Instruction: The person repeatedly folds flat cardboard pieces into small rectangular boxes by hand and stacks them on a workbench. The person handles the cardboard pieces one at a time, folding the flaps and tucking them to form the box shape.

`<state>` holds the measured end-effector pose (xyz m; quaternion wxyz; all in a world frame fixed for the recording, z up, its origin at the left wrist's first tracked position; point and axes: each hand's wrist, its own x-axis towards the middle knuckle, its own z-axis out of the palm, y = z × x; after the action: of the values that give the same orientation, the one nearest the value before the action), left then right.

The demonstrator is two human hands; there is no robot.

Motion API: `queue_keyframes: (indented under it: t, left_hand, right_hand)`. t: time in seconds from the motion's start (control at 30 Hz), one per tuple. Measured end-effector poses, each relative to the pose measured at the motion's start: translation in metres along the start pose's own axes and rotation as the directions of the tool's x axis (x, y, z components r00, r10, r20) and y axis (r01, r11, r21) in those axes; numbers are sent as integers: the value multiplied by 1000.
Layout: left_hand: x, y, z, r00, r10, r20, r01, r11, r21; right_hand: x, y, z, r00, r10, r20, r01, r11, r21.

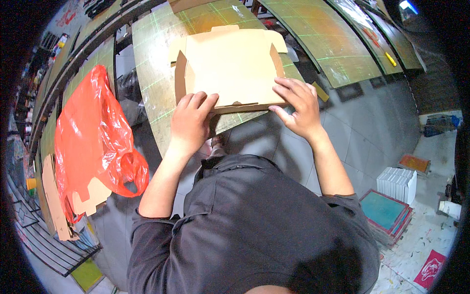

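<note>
A tan cardboard box (232, 63), partly folded, lies on a worn board marked with green grid lines. Its far flap spreads flat with tabs at the corners, while the side flaps stand up. At the near left corner, my left hand (192, 122) curls its fingers over the front edge, thumb hidden. My right hand (299, 107) grips the near right corner, fingers above and thumb at the front wall. A small slot with a tab shows midway along that near wall.
On the left, a red plastic bag (93, 132) lies over a board with cut cardboard (93, 196) poking out. A yellow cutter knife (390, 59) rests on the far right board. Framed screens (384, 210) and a white stack (396, 184) sit low at right.
</note>
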<state>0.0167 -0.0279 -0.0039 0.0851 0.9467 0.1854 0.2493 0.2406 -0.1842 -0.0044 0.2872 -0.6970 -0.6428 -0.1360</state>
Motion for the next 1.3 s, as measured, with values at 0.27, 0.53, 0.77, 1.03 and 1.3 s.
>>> queue_keyframes:
  t: [0.27,0.53,0.77,1.03,1.3]
  left_hand:
    - [0,-7,0,972,-83,218,87,996,-9]
    - [27,15,-11,884,-146,444,82,984,160]
    - [30,18,-11,891,-146,430,136,989,55]
    - [-8,21,-29,902,-122,414,277,899,-339]
    - [7,-46,-21,654,-696,297,678,365,-638]
  right_hand:
    - [16,13,-9,993,96,75,-108,978,178]
    - [24,-14,-11,949,-81,304,98,994,-42]
    - [39,-36,3,830,44,557,-41,999,-18]
    - [15,-43,-7,934,-123,335,-68,860,505]
    - [41,16,16,646,575,502,-754,382,534]
